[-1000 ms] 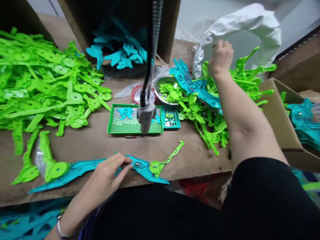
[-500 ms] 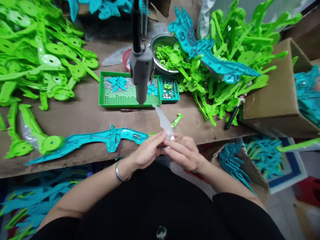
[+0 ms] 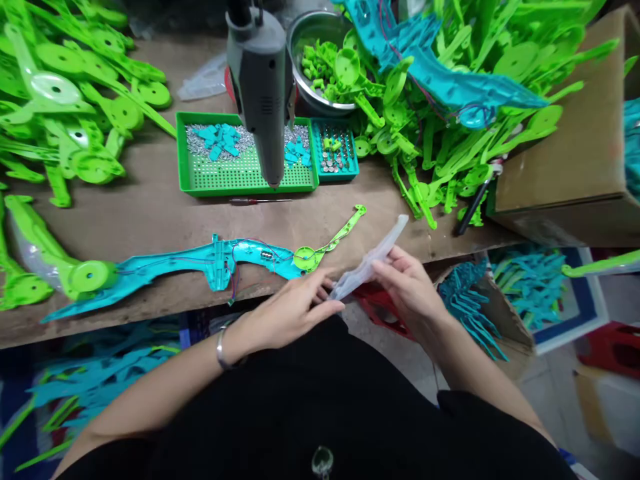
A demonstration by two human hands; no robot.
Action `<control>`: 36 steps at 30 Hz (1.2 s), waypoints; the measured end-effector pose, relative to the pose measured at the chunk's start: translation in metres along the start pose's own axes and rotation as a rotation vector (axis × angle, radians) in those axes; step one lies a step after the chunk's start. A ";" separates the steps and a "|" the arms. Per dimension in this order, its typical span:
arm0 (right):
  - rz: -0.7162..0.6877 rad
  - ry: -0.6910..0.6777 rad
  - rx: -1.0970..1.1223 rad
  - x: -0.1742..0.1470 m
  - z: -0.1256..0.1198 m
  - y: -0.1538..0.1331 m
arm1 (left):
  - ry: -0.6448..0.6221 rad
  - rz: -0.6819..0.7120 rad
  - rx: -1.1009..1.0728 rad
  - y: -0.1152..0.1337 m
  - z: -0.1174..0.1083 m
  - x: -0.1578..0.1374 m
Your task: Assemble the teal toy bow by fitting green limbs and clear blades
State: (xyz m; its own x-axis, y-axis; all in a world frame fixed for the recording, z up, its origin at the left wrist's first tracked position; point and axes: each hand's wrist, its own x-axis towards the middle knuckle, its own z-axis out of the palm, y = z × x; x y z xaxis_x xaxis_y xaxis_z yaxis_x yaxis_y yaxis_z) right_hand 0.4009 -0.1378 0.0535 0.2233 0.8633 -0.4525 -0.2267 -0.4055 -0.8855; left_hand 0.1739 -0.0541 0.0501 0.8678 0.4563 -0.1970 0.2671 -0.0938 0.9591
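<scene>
A frosted, translucent plastic piece [image 3: 370, 263], long and blade-shaped, slants up to the right in front of me. My right hand [image 3: 413, 283] pinches its edge between thumb and fingers. At its lower end, my left hand [image 3: 293, 310] has the tip loosely between its thumb and curled fingers; the exact contact is partly hidden. Just beyond my left hand lies a long blue toy-bow half [image 3: 170, 263] with wires and springs, along the table edge. A green limb with a round disc [image 3: 305, 259] sits at its right end, and another green limb [image 3: 93, 277] at its left.
An electric screwdriver [image 3: 265, 100] hangs over a green tray [image 3: 220, 180] of screws and blue pieces. Beside that are a small teal tray [image 3: 340, 175] and a metal bowl [image 3: 300, 83]. A screwdriver [image 3: 250, 201] lies in front. Green parts [image 3: 95, 100] heap left and right; a cardboard box [image 3: 565, 160] stands right.
My hands have moved apart, and the translucent piece now tilts right instead of left. The green limb at the blue half's right end has come into fuller view. The camera view has shifted.
</scene>
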 end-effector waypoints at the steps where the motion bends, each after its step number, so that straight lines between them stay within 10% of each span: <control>1: 0.022 0.040 0.030 0.007 -0.006 0.000 | 0.105 0.034 0.024 -0.003 -0.004 -0.003; 5: 0.129 0.079 0.096 0.033 -0.022 0.005 | 0.414 0.206 0.374 -0.017 -0.015 -0.011; 36: 0.220 -0.028 0.038 0.063 0.005 0.017 | 0.482 0.375 0.790 -0.061 0.011 0.008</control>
State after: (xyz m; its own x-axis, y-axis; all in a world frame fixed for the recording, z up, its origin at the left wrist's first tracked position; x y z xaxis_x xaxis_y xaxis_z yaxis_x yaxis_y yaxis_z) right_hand 0.4068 -0.0890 0.0100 0.1379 0.7634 -0.6310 -0.3026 -0.5741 -0.7608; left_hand 0.1687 -0.0544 -0.0117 0.7367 0.5708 0.3626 0.3647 -0.7869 0.4978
